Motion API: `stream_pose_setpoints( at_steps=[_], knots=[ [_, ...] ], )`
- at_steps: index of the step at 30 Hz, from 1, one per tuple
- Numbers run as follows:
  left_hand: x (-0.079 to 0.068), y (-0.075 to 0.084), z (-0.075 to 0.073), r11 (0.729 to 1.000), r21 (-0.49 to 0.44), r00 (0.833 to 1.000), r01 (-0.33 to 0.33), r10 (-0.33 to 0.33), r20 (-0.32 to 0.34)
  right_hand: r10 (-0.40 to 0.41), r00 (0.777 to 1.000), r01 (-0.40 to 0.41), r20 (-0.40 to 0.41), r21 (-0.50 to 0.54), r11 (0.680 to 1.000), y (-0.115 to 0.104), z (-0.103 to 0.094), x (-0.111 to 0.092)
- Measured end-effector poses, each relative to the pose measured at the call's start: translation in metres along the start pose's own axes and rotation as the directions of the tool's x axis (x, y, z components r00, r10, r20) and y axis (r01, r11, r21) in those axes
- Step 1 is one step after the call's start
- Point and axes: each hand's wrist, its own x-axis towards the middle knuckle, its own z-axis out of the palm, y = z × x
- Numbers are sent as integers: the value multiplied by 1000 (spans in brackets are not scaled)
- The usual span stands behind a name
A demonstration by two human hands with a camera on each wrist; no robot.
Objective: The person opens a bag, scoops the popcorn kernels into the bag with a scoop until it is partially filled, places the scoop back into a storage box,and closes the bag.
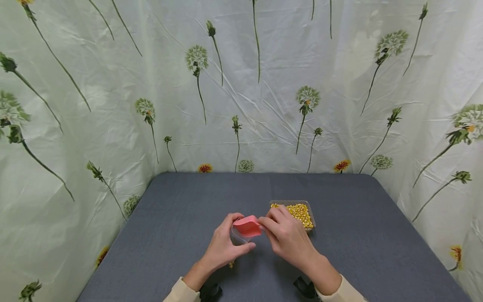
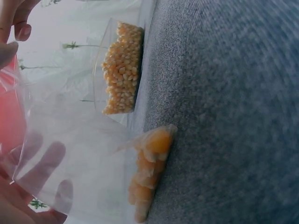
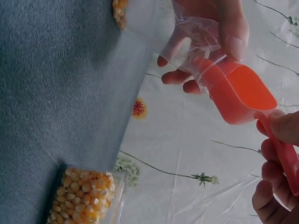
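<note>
Pale cream cloth shows as a left sleeve and a matching right sleeve, each plain and ending short of the hand. A rounded black fitting is worn on the left, an angular black piece on the right; the fingers are bare.

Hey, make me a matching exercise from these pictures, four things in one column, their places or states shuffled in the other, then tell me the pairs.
Things
1. scoop
2. plastic bag
3. clear container
4. left hand

Places or states
A. see-through, with a few corn kernels at its bottom
B. gripping the bag near its top
C. pinkish red, held by its handle in the right hand
D. standing on the table, holding many kernels

Pairs: 1-C, 2-A, 3-D, 4-B
</note>
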Motion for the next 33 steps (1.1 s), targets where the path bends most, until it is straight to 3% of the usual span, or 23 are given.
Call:
stream_pose_setpoints(
  at_steps=[5,10,18,24,33],
  knots=[
    [1,-1,1,997,80,998,6,-2,-55,4,1000,-3,23,-68,998,0,-6,1],
    [1,-1,1,994,99,995,33,-24,-97,15,1000,-15,4,-122,992,4,-14,2],
    [2,-3,1,993,83,992,88,-79,-101,87,994,-93,-59,-114,989,13,-24,4],
    [0,-6,3,991,80,991,106,-98,-88,176,983,-180,-47,-121,976,18,-30,3],
    [-1,-4,4,991,61,991,121,-116,-70,246,967,-252,-58,-151,956,32,-32,-6]
  ],
)
